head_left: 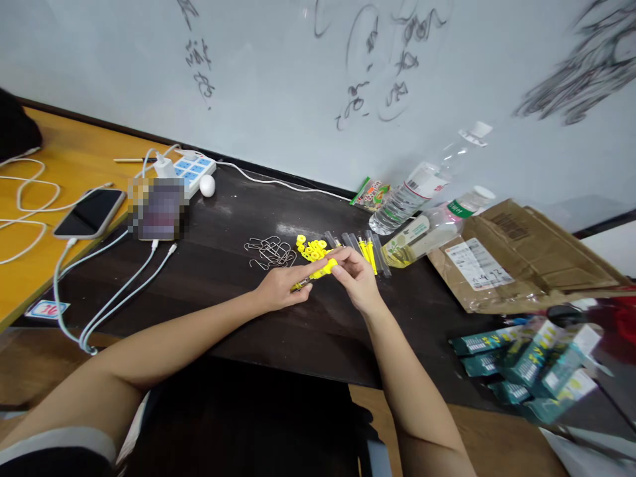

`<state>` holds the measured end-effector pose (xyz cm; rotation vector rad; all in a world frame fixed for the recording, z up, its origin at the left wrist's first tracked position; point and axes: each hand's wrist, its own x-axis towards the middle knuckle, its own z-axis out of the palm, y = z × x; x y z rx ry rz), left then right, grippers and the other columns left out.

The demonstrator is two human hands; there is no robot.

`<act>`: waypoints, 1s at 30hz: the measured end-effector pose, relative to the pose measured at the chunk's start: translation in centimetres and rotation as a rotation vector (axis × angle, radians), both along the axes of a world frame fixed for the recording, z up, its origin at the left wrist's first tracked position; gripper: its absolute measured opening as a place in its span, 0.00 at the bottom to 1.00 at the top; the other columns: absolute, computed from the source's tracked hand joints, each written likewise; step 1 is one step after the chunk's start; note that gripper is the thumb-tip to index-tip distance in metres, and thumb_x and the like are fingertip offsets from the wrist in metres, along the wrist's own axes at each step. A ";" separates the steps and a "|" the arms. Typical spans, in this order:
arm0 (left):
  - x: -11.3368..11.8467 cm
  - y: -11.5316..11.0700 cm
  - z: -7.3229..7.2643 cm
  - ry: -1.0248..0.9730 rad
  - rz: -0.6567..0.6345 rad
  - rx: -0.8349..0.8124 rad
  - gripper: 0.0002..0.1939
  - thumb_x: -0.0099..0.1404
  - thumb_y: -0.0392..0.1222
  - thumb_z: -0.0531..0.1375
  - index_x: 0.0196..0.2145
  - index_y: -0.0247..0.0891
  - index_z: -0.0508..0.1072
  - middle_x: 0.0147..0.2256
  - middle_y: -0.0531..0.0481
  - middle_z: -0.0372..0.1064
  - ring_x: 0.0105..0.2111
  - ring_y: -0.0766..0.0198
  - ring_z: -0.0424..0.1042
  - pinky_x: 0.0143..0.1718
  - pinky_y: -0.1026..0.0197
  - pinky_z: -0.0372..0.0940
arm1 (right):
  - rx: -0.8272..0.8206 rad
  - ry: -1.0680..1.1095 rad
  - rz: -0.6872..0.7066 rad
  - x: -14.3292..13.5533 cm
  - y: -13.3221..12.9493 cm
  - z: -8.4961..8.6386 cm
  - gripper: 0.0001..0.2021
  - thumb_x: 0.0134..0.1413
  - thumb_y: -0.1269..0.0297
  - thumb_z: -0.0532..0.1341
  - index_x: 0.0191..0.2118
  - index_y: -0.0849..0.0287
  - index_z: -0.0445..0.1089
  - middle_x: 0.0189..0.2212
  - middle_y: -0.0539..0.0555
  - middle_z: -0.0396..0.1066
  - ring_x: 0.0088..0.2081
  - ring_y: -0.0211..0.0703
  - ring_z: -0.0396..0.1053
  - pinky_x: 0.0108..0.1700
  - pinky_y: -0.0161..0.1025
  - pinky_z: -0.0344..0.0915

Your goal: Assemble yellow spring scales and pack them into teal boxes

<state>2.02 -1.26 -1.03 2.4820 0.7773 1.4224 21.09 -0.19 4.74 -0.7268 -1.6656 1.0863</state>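
Your left hand (281, 289) is closed around a yellow piece (325, 267), with the thumb and fingers on its two sides. Your right hand (358, 281) pinches the far end of that same piece. The two hands meet in front of you, over the dark table (238, 212). The left one seems to keep the piece steady, so the right fingertips can work at its end. A thin dark part pokes out by your left thumb, but it is too small to make out.

Just past your grip lies a heap of small yellow bits (312, 250). Bent wire hooks (272, 252) lie in a tangle to its left. Behind your right hand, yellow sticks (368, 253) and clear tubes (381, 255) lie side by side. Each kind sits in its own bunch, probably so you can reach it fast.

Farther right of your grip stand two bottles (415, 189) and a cardboard box (536, 258), likely kept aside to leave your hands room.
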 end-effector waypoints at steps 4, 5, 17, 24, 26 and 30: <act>0.1 -0.1 0.1 0.000 0.010 0.021 0.35 0.63 0.35 0.53 0.66 0.48 0.48 0.39 0.54 0.74 0.26 0.73 0.69 0.32 0.70 0.67 | -0.023 0.014 -0.003 -0.2 -0.3 0.6 0.14 0.48 0.53 0.67 0.30 0.56 0.65 0.30 0.50 0.66 0.30 0.37 0.67 0.32 0.37 0.68; 0.1 -0.1 0.2 0.003 0.012 0.026 0.35 0.63 0.35 0.52 0.66 0.48 0.48 0.39 0.54 0.74 0.26 0.73 0.69 0.31 0.70 0.67 | -0.031 0.025 0.005 -0.3 -0.4 0.7 0.14 0.48 0.53 0.67 0.29 0.56 0.64 0.29 0.49 0.65 0.28 0.36 0.66 0.30 0.36 0.68; 0.1 -0.1 0.2 0.030 0.006 0.024 0.33 0.64 0.36 0.52 0.66 0.47 0.48 0.39 0.53 0.74 0.26 0.72 0.70 0.31 0.69 0.67 | -0.031 0.161 -0.054 -1.5 -0.7 -0.6 0.12 0.49 0.56 0.66 0.34 0.54 0.64 0.29 0.47 0.64 0.24 0.34 0.63 0.23 0.33 0.65; 0.0 -0.1 0.3 0.012 0.028 0.026 0.34 0.65 0.36 0.52 0.66 0.48 0.46 0.41 0.53 0.74 0.28 0.72 0.70 0.32 0.69 0.68 | -0.030 0.053 0.004 0.1 0.1 -0.5 0.08 0.52 0.58 0.65 0.36 0.55 0.71 0.33 0.50 0.69 0.26 0.34 0.68 0.29 0.36 0.68; 0.0 -0.1 0.2 0.025 0.042 0.037 0.34 0.65 0.36 0.51 0.66 0.49 0.46 0.41 0.53 0.74 0.29 0.72 0.71 0.33 0.69 0.68 | -0.035 0.060 -0.006 0.0 0.0 -0.1 0.08 0.50 0.59 0.66 0.35 0.56 0.70 0.31 0.49 0.69 0.25 0.35 0.69 0.29 0.36 0.69; 0.2 -0.2 0.0 0.035 0.053 0.052 0.34 0.65 0.36 0.51 0.66 0.48 0.46 0.37 0.54 0.73 0.28 0.72 0.70 0.33 0.69 0.67 | -0.032 0.059 -0.028 -0.5 -0.4 0.5 0.10 0.48 0.59 0.67 0.31 0.57 0.68 0.30 0.49 0.68 0.25 0.33 0.67 0.26 0.33 0.68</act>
